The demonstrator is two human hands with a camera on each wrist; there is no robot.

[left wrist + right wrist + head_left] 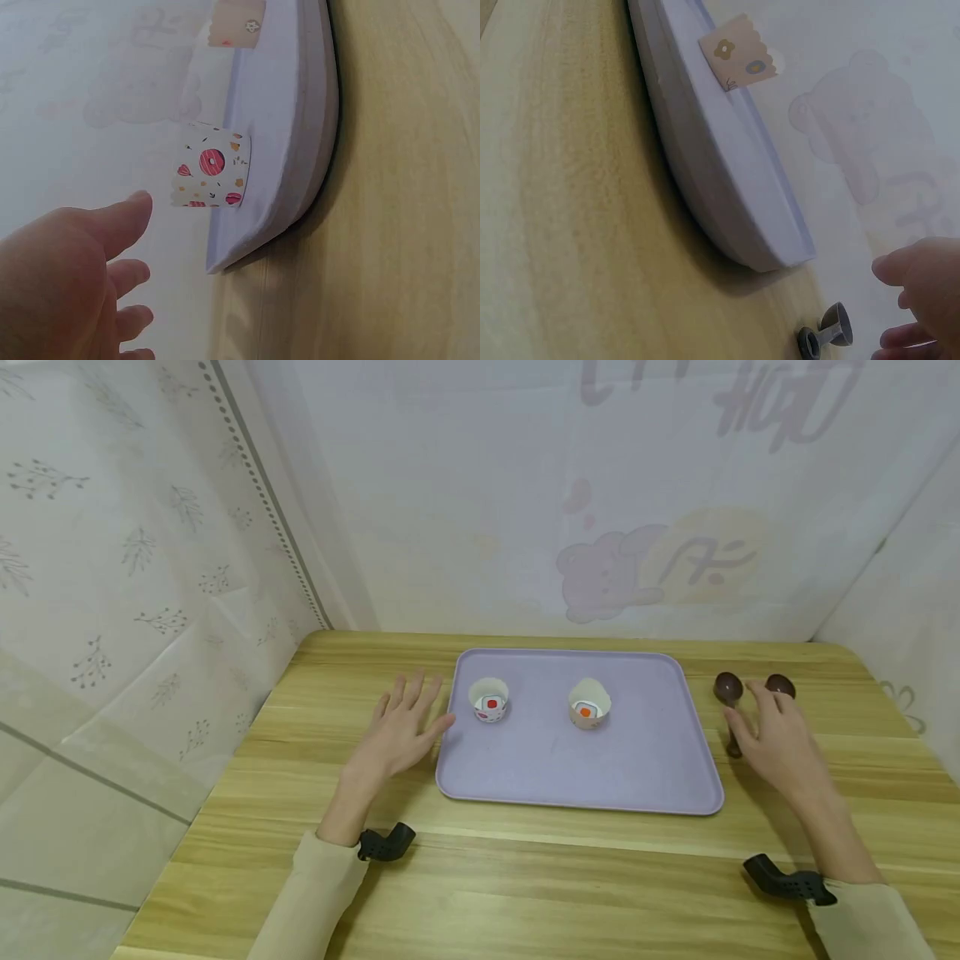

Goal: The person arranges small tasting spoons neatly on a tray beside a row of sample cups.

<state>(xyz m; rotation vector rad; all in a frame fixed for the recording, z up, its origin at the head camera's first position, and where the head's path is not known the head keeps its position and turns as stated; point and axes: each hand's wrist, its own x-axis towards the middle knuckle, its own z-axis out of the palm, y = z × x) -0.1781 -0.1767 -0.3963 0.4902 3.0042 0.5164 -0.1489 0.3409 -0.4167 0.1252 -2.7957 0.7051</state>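
Two brown spoons lie to the right of a lilac tray (540, 768): the left spoon (728, 688) shows whole, while the right spoon (781, 684) is mostly covered by my right hand (783, 747). That hand is over the spoons with its fingers apart, gripping nothing that I can see. On the tray stand two paper baking cups, a white cup (210, 166) with a donut print and a peach cup (739, 54). A red mark shows inside the white one, an orange mark inside the peach one. My left hand (397, 731), fingers spread, is beside the tray's left edge.
A wooden table (517, 893) carries everything. Pale printed cloth (450, 510) hangs behind it and along both sides. Black mounts (386, 843) are strapped to both wrists.
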